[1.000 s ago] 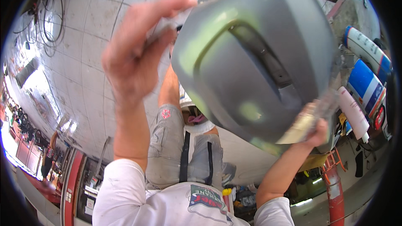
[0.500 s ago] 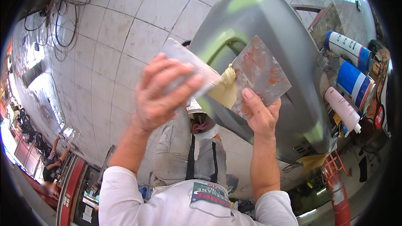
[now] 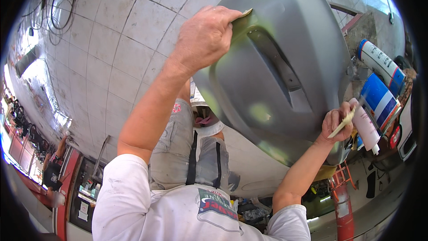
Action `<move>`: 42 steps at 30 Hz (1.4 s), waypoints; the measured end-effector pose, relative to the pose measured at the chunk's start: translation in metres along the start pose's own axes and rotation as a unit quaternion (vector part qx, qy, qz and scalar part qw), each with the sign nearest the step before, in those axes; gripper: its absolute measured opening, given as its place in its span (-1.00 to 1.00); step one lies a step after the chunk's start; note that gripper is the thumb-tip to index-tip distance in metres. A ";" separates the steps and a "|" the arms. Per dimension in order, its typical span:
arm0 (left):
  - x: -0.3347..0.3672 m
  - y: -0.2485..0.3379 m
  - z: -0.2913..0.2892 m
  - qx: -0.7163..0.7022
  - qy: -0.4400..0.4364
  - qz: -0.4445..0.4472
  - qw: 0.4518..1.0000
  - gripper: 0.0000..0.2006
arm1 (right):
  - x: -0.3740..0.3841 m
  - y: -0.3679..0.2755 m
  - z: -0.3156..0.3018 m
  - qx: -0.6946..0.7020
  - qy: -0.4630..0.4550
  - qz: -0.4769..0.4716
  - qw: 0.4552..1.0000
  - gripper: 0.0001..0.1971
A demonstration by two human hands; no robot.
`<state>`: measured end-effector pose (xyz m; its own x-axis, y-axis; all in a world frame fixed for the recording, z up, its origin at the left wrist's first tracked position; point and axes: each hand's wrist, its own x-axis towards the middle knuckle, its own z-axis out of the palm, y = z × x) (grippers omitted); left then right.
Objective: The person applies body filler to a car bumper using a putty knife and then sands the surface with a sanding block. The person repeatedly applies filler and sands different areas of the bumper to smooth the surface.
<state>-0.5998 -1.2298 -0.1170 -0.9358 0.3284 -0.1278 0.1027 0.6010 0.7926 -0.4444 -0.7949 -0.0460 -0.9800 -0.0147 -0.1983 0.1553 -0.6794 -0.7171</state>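
Note:
My left hand (image 3: 204,40) is closed on a filler spreader (image 3: 246,13), mostly hidden by the fingers. Its putty-coated edge meets the upper left of a large grey moulded panel (image 3: 307,40), just above a long recess (image 3: 274,58). Pale green patches (image 3: 261,112) mark the panel in several places. Over the panel's lower right side, my right hand (image 3: 335,121) grips a thin flat plate (image 3: 342,124), seen nearly edge-on with yellowish putty along it. That hand is close to a pale pink bottle (image 3: 364,127).
To the right of the panel lie a white-and-blue can (image 3: 381,64) and a blue-and-white tin (image 3: 379,98). Below them is a red cylinder (image 3: 344,212). Cables (image 3: 60,13) lie on the tiled floor (image 3: 120,35). Another person (image 3: 52,172) is at the far left.
My hands have moved apart. The left has gone up with its spreader to the panel's edge; the right has swung right and turned its plate edge-on.

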 end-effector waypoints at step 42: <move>-0.015 0.028 0.036 0.136 0.103 0.174 0.970 -0.56 | -0.001 0.006 -0.015 0.015 -0.088 0.030 0.996 -0.36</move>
<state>-0.5705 -1.1913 -0.1145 -0.8736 0.4100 0.2622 0.4825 0.6591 0.5769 -0.4407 -0.7884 -0.0602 -0.9759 -0.1834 -0.1181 0.2137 -0.6951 -0.6864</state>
